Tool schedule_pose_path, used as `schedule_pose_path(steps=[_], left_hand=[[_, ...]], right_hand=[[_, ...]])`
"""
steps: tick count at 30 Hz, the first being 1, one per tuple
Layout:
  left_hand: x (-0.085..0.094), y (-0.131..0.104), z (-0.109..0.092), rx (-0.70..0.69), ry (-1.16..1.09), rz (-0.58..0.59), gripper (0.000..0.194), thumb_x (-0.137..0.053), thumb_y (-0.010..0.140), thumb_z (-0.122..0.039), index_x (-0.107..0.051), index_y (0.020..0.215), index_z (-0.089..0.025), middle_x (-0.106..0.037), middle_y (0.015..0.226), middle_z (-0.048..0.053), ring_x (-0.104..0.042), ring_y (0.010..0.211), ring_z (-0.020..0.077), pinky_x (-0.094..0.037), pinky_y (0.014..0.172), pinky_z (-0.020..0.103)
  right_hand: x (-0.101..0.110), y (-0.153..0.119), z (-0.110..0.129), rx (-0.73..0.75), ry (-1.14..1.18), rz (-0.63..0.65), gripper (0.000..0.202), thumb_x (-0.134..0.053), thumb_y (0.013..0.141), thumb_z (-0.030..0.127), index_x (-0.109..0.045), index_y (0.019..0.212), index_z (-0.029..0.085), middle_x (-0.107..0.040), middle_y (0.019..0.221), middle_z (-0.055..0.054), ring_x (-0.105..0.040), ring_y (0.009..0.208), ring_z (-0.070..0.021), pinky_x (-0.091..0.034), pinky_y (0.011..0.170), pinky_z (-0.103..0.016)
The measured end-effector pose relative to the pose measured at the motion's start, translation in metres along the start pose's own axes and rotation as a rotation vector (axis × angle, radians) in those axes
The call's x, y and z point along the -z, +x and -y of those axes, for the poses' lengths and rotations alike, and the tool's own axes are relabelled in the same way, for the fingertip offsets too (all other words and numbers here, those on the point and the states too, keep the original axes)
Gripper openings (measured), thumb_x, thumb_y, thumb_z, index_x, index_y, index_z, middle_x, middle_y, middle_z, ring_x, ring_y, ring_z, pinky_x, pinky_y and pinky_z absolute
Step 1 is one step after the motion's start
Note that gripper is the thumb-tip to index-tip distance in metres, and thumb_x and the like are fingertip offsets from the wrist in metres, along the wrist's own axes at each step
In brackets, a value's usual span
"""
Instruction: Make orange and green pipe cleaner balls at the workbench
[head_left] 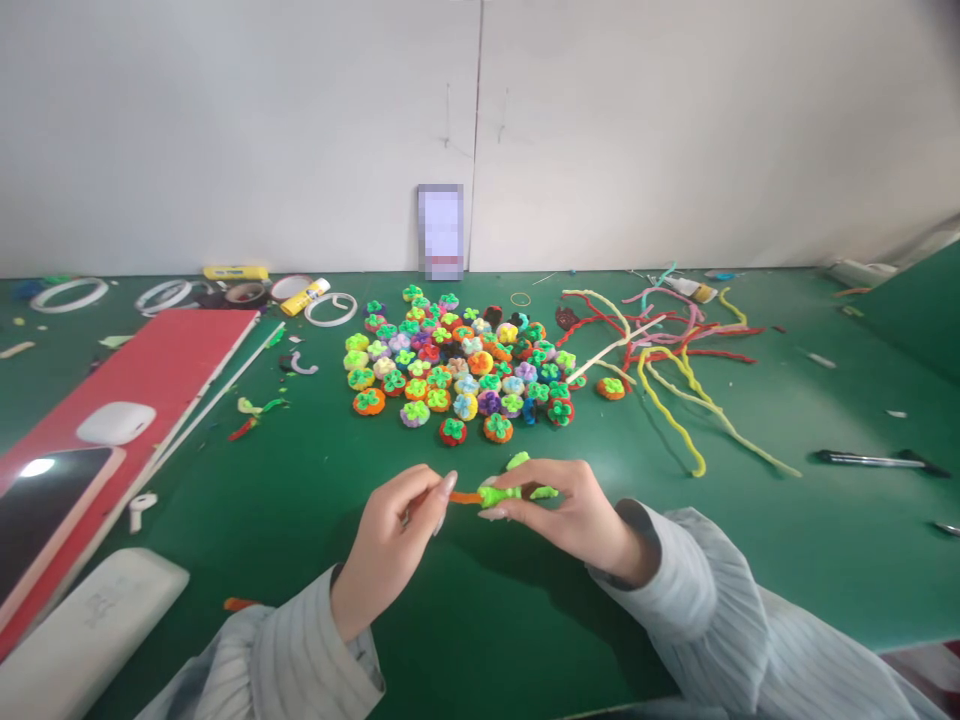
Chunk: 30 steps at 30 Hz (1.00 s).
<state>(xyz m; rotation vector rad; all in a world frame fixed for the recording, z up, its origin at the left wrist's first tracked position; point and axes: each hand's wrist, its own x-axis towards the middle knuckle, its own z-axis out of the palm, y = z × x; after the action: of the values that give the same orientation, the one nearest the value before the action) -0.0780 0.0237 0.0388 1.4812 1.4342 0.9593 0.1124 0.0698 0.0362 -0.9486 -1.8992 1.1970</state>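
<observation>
Pinched between the thumb and fingers of my left hand is one end of an orange pipe cleaner. Its other end runs into a bright green bent pipe cleaner piece, which my right hand grips with thumb and fingertips. Green loops stick out above and beyond the right fingers; the rest of the piece is hidden by them. Just past my hands spreads a heap of small colourful fuzzy flower-topped balls, several of them orange with green tops.
Loose pipe cleaners lie tangled at the right, with a black pen nearer the edge. On the left are a red board, a phone, a white case and a white power bank. Another phone leans on the wall.
</observation>
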Motion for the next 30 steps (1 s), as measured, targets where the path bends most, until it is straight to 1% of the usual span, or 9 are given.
schedule_pose_path(steps=[4,8,13,16,23,30], left_hand=[[0.0006,-0.0013,0.0012,-0.024,0.044,-0.023,0.038,-0.04,0.088,-0.032,-0.034,0.054,-0.018,-0.032,0.055,-0.004,-0.034,0.049,0.0083,-0.028,0.051,0.024],[0.0006,-0.0013,0.0021,-0.039,0.053,-0.045,0.038,-0.04,0.088,-0.032,-0.033,0.053,-0.018,-0.032,0.054,-0.004,-0.033,0.049,0.0084,-0.027,0.051,0.024],[-0.0031,-0.003,0.0021,-0.055,0.068,-0.011,0.037,-0.04,0.089,-0.031,-0.034,0.055,-0.018,-0.032,0.055,-0.004,-0.032,0.051,0.0086,-0.027,0.051,0.024],[-0.0036,-0.0037,0.0021,-0.067,0.089,-0.011,0.036,-0.04,0.089,-0.03,-0.034,0.055,-0.018,-0.031,0.056,-0.004,-0.031,0.051,0.0086,-0.027,0.051,0.024],[0.0015,-0.0026,0.0027,-0.092,0.132,-0.095,0.036,-0.042,0.088,-0.029,-0.034,0.054,-0.018,-0.03,0.055,-0.004,-0.031,0.049,0.0084,-0.026,0.05,0.024],[-0.0048,-0.0039,0.0018,-0.106,0.142,-0.048,0.035,-0.041,0.088,-0.028,-0.035,0.055,-0.018,-0.031,0.055,-0.004,-0.031,0.049,0.0081,-0.028,0.049,0.023]], right_hand=[[0.0014,-0.0009,-0.0007,0.03,-0.027,-0.03,0.014,-0.072,0.069,0.025,-0.069,0.081,0.018,-0.072,0.083,-0.004,-0.067,0.067,-0.0157,-0.053,0.06,-0.023],[0.0013,-0.0008,-0.001,0.044,-0.035,-0.028,0.013,-0.071,0.07,0.024,-0.069,0.081,0.017,-0.072,0.084,-0.004,-0.067,0.066,-0.0153,-0.053,0.059,-0.022],[-0.0007,-0.0012,0.0008,0.076,-0.059,-0.027,0.013,-0.073,0.068,0.024,-0.069,0.078,0.017,-0.072,0.08,-0.004,-0.066,0.062,-0.0147,-0.053,0.058,-0.022],[-0.0005,-0.0012,0.0021,0.088,-0.064,-0.024,0.013,-0.073,0.068,0.025,-0.069,0.078,0.016,-0.072,0.077,-0.005,-0.065,0.058,-0.0143,-0.052,0.055,-0.022],[0.0019,-0.0008,0.0002,0.062,-0.02,-0.043,0.012,-0.071,0.07,0.024,-0.069,0.079,0.016,-0.072,0.081,-0.005,-0.067,0.062,-0.0156,-0.054,0.057,-0.023],[-0.001,-0.002,0.0018,0.042,0.005,-0.014,0.012,-0.071,0.07,0.025,-0.069,0.079,0.017,-0.072,0.077,-0.005,-0.066,0.058,-0.0148,-0.055,0.055,-0.022]])
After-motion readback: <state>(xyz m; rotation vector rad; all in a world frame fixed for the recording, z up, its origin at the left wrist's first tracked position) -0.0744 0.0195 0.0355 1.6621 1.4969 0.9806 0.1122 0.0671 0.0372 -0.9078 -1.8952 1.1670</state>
